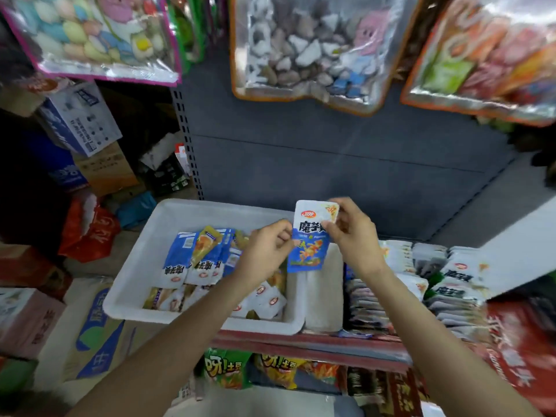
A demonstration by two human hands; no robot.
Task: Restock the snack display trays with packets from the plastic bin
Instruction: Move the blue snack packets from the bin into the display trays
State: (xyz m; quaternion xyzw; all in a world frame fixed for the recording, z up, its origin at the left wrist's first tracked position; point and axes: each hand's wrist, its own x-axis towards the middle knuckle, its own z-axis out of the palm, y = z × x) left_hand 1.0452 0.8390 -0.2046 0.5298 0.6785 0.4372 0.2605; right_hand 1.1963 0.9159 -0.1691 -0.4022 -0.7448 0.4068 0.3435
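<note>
— Where's the packet [310,236]?

— Held upright above the plastic bin's [141,257] right end, long axis vertical. The right hand [350,233] pinches its upper edge, while the left hand's [266,248] fingers pinch its left side.

— And the display trays [421,284]?

— Just right of the bin, on the same shelf. The right hand is nearer, so I'd guess it carries the packet across.
</note>
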